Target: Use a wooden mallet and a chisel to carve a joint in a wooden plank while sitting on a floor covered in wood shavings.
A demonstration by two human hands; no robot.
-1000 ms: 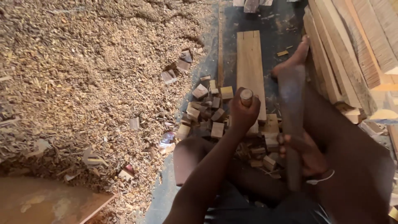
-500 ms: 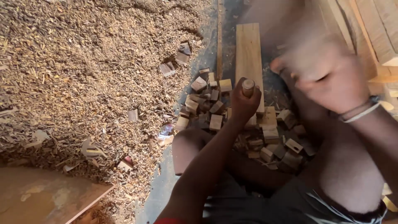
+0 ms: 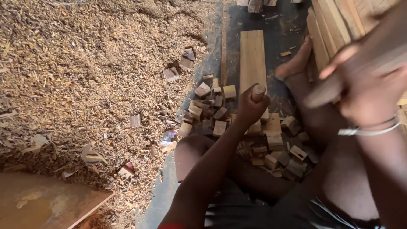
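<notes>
Left hand (image 3: 250,106) fingers wrapped round upright wooden handle (image 3: 257,91) beside plank (image 3: 252,59) edge, right hand (image 3: 366,91) raised, gripping blurred tool (image 3: 335,87), offcut blocks (image 3: 220,112) crowding floor.

Our right hand (image 3: 364,91) now high and close to camera, blurred, gripping mallet (image 3: 339,80); a second ago we have it low beside peg (image 3: 257,92), mallet hanging down by foot (image 3: 296,63). Foot, hidden half a second ago, shows again. View shifts slightly.
</notes>
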